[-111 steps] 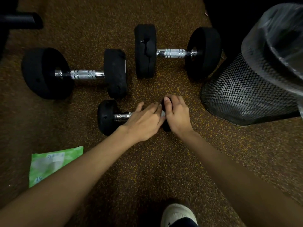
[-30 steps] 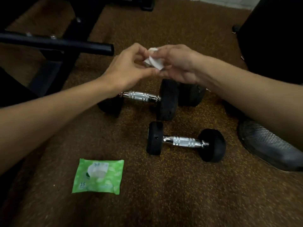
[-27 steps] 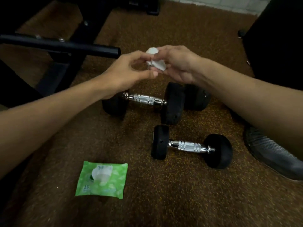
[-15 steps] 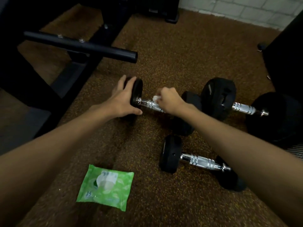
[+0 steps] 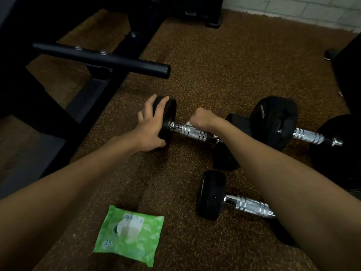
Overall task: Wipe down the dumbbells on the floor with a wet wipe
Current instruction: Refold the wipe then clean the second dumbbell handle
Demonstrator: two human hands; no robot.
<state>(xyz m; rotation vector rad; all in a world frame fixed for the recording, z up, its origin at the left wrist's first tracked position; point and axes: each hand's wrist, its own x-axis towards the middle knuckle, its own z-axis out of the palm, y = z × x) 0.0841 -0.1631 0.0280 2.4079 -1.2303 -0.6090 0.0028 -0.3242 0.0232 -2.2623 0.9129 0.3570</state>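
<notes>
We see three black dumbbells with chrome handles lying on the floor: one on the left (image 5: 187, 132), one right (image 5: 304, 135), one nearest (image 5: 244, 206). A white wipe (image 5: 189, 124) presses on the left one's handle.

- Three dumbbells lie on the speckled brown floor (image 5: 214, 71): one middle dumbbell (image 5: 192, 132) with a chrome handle, a second dumbbell (image 5: 304, 133) to the right of it, and a small third dumbbell (image 5: 234, 202) nearer the viewer than the middle one.
- Two bare hands: the left hand (image 5: 151, 127) and the right hand (image 5: 202, 119), both at the middle dumbbell.
- One white wet wipe (image 5: 189, 124), just showing under the right hand.
- One green wipe packet (image 5: 130, 234), nearer the viewer and left of the middle dumbbell.
- One black bar (image 5: 101, 58), beyond it to the left.
</notes>
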